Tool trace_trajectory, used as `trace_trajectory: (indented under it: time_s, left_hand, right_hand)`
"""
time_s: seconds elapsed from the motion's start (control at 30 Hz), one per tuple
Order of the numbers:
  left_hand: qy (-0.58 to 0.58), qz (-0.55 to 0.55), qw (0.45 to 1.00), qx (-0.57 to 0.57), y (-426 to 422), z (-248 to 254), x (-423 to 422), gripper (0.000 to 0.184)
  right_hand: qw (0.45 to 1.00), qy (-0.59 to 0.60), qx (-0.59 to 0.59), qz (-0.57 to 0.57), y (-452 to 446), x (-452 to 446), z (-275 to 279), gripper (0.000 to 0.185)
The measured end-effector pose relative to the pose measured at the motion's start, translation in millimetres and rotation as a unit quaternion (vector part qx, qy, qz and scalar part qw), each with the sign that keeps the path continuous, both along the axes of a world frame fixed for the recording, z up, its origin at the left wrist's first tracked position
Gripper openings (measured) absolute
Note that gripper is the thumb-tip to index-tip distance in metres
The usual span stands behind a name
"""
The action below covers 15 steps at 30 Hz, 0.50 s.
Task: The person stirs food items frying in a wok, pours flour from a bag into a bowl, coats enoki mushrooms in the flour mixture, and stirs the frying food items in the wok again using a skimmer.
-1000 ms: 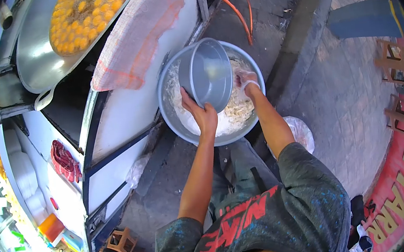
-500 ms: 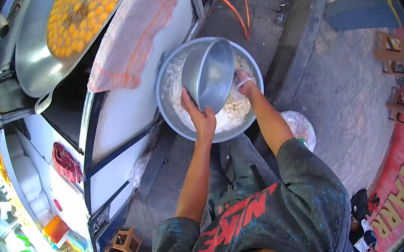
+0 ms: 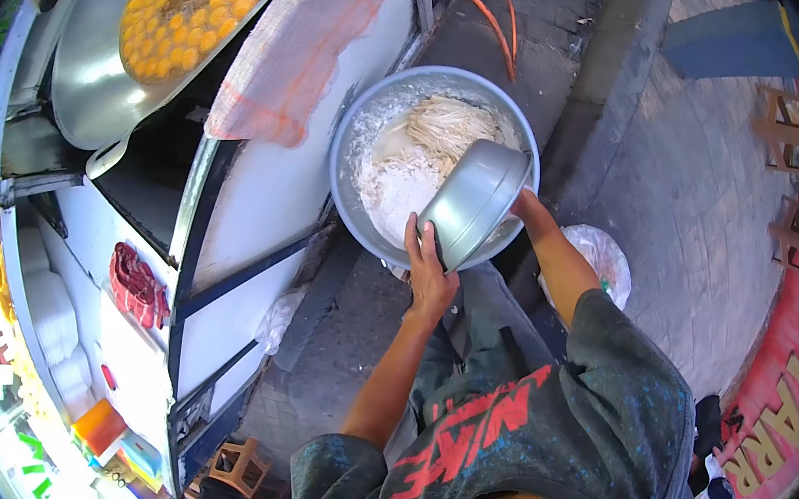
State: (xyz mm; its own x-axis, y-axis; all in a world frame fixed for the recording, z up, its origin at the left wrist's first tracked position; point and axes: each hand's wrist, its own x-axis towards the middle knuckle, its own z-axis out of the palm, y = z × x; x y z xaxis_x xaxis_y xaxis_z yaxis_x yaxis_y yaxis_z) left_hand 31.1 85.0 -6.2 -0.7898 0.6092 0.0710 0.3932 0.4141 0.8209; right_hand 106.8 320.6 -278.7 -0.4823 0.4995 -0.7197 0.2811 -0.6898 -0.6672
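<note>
A large metal basin (image 3: 343,182) holds white flour (image 3: 404,184) and a bundle of pale, thin strands that look like enoki mushrooms (image 3: 449,124). Over its near right part, a smaller metal bowl (image 3: 475,198) is tipped on its side, mouth facing down and right. My left hand (image 3: 431,280) grips this bowl at its lower left, with fingers and thumb against the outer wall. At the bowl's mouth is my right hand (image 3: 521,203); its fingers are hidden behind the rim, so their grip does not show.
At upper left, a wok (image 3: 92,98) holds round yellow pieces frying in oil (image 3: 183,27). A pale cloth (image 3: 300,47) drapes over the stall's edge. Beside my right arm sits a clear plastic bag (image 3: 595,260). An orange hose (image 3: 480,10) lies beyond the basin.
The smaller bowl has turned over and shifted toward me and right, uncovering the strands and flour. My left hand moved nearer with it. My right hand has drawn back to the basin's right side.
</note>
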Motion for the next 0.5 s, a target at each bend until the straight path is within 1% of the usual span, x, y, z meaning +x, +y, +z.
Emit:
trace_trajectory:
  time_s: [0.07, 0.13, 0.17, 0.27, 0.3, 0.33, 0.4, 0.43, 0.47, 0.5]
  left_hand:
    - [-0.015, 0.044, 0.999, 0.012, 0.8, 1.2, 1.7, 0.084]
    - [-0.08, 0.108, 0.989, 0.063, -0.5, -5.8, 0.6, 0.084]
    - [-0.113, 0.138, 0.98, 0.087, -1.4, -8.8, -1.6, 0.084]
    - [-0.216, 0.211, 0.937, 0.175, -7.3, -8.9, -9.8, 0.079]
    - [-0.253, 0.273, 0.908, 0.192, -12.5, -21.2, -7.0, 0.076]
    - [-0.282, 0.293, 0.886, 0.222, -15.8, -16.7, -7.0, 0.074]
    - [-0.329, 0.331, 0.836, 0.289, -20.8, -1.3, -16.1, 0.071]
    - [-0.318, 0.347, 0.839, 0.273, -24.8, 9.2, -17.6, 0.064]
    - [-0.367, 0.369, 0.81, 0.271, -31.0, 24.3, -17.1, 0.06]
    - [-0.415, 0.388, 0.777, 0.272, -35.4, 41.0, -18.6, 0.056]
  right_hand:
    - [0.979, -0.125, 0.146, 0.063, 6.6, -7.9, 32.0, 0.027]
    - [0.947, -0.223, 0.193, 0.125, 1.2, -37.8, 98.0, 0.026]
    - [0.959, -0.167, 0.21, 0.093, -3.9, -43.5, 110.4, 0.022]
    - [0.956, -0.108, 0.246, 0.115, -4.5, -57.2, 141.4, 0.02]
    - [0.891, 0.009, 0.402, 0.209, 1.0, -30.9, 34.2, 0.026]
    - [0.882, 0.02, 0.405, 0.239, 0.4, -28.6, 40.6, 0.028]
    - [0.858, 0.052, 0.416, 0.297, 0.5, -49.1, 81.9, 0.033]
    - [0.901, -0.103, 0.334, 0.257, -1.8, -62.8, 125.3, 0.039]
    - [0.888, -0.067, 0.344, 0.297, -6.3, -53.7, 116.9, 0.042]
    - [0.872, -0.031, 0.355, 0.336, -5.5, -38.3, 89.6, 0.044]
